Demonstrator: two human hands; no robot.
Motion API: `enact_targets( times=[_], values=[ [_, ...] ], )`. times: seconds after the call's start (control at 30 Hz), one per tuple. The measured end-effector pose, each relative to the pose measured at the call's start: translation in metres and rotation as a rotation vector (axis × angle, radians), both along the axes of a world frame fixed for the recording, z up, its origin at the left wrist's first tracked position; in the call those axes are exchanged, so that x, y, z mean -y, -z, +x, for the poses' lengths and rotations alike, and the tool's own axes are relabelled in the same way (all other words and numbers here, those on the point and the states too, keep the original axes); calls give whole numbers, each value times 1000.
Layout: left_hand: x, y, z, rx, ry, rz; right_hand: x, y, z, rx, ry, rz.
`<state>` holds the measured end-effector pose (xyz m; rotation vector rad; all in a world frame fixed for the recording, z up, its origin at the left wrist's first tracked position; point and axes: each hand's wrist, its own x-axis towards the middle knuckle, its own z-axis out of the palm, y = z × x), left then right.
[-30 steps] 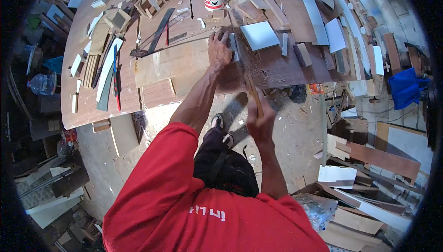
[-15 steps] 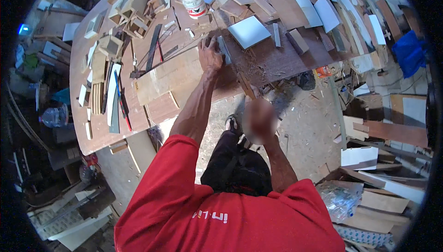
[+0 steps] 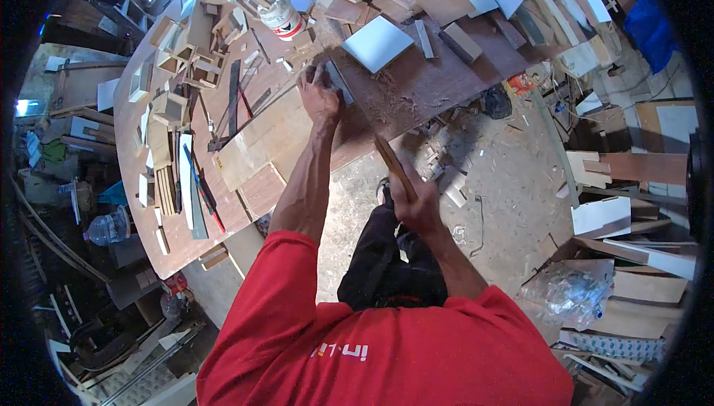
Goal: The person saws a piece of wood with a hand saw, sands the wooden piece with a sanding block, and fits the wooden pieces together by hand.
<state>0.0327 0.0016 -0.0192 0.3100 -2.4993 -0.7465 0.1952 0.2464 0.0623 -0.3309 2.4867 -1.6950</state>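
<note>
My left hand (image 3: 321, 95) presses down near the front edge of the work table, its fingers curled over a narrow grey-white piece (image 3: 343, 86) on a pale wooden board (image 3: 260, 142). The palm hides much of that piece. My right hand (image 3: 418, 207) is lower, in front of the table edge, closed round a long, straight brown wooden handle (image 3: 394, 164). The handle slants up and left to the table; what its far end joins is hard to make out. Brown shavings (image 3: 387, 105) lie right of my left hand, below a white square panel (image 3: 378, 43).
Wooden box frames (image 3: 197, 49) and a white tub (image 3: 282, 18) stand on the table's far left (image 3: 216, 227). Strips and offcuts lie along its left side. A wood block (image 3: 460, 43) sits to the right. Stacked boards (image 3: 636, 287) and a clear plastic bag (image 3: 569, 291) line the floor's right side.
The view has turned slightly, so the table appears shifted left. My right hand, smeared before, now shows plainly on the handle. My left hand stays on the same piece.
</note>
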Motion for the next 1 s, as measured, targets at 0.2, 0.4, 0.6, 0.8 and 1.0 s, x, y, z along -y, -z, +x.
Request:
enact_targets(
  times=[0.2, 0.4, 0.6, 0.8, 1.0],
  values=[
    [-5, -11, -3, 2, 5, -90, -21, 8, 28, -152, -3, 24],
    [-4, -7, -5, 36, -17, -70, 3, 6, -8, -88, -13, 12],
    [1, -16, 2, 10, -34, -1, -25, -19, 51, -63, 2, -14],
    [-9, -11, -5, 2, -49, -45, 12, -56, -12, 52, 0, 90],
    [4, -10, -1, 22, -48, -24, -14, -106, 40, 28, 36, 56]
  ],
)
